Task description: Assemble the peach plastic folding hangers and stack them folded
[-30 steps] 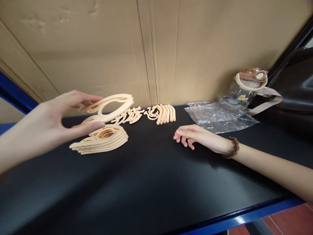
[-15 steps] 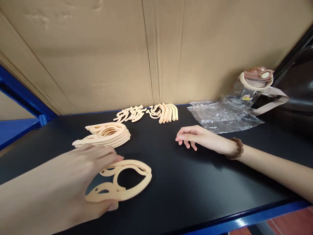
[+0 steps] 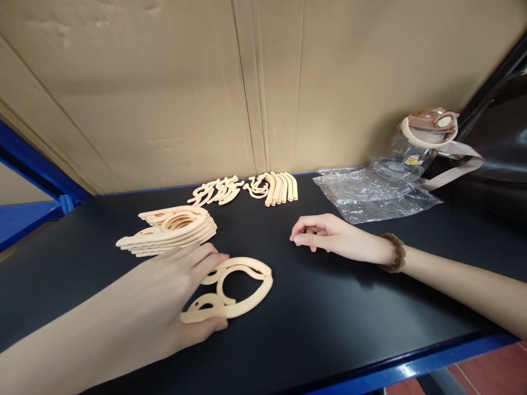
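My left hand [image 3: 177, 296] is closed around a cream plastic folding hanger [image 3: 251, 307], thumb on the near side and fingers on the far side. The hanger is folded into a loop with its rounded end pointing right, low over the black tabletop; my palm hides part of it. Just beyond is a stack of similar folded hangers [image 3: 185, 230]. To the right, my right hand [image 3: 329, 236] has its fingers curled in, the thumb tip against the index fingertip, with nothing visible in it. A brown fuzzy band [image 3: 394, 253] circles that wrist.
At the back of the black table [image 3: 288, 312] lie cream hook pieces [image 3: 218, 190] and a row of curved arm pieces [image 3: 282, 188]. A clear plastic bag [image 3: 370, 192] and a strapped water bottle [image 3: 424, 140] sit at the right. Cardboard [image 3: 164, 99] stands behind.
My left hand has moved to the right and slightly away from me with the hanger. The fingers of my right hand have curled in; that hand has barely shifted.
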Demonstrator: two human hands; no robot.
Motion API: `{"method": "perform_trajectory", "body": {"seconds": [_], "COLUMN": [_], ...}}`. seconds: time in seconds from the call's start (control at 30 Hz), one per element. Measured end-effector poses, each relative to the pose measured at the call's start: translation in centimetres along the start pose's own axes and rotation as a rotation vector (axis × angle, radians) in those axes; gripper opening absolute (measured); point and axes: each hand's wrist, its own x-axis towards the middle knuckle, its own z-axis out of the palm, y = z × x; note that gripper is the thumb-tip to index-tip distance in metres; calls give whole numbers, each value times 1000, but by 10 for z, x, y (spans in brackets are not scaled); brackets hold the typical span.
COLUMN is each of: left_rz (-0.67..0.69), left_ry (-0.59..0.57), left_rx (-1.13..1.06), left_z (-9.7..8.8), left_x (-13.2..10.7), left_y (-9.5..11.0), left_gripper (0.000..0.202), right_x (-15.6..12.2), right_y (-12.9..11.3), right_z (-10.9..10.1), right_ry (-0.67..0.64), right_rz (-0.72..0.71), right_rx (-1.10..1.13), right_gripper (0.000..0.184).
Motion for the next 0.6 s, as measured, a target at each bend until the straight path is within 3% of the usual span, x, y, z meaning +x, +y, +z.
{"method": "perform_trajectory", "body": {"seconds": [0.17, 0.3, 0.5, 0.6], "left_rz": [93, 116, 159, 222], "left_ry": [-86, -20, 13, -5], "left_rx": [83, 63, 51, 31], "left_z": [18, 35, 38, 35], "left_x": [13, 16, 18, 18], "left_y": [2, 4, 1, 1], "left_gripper": [58, 59, 53, 44], "right_x": [-6, -7, -7, -5], "right_y": [-9, -12, -12, -7], "right_z": [11, 17, 17, 15], "right_ry": [32, 4, 18, 86], "right_rz": [-276, -431, -378, -325], "right_rx": [-431, -617, -686, -738], "right_gripper": [39, 50, 29, 30]}}
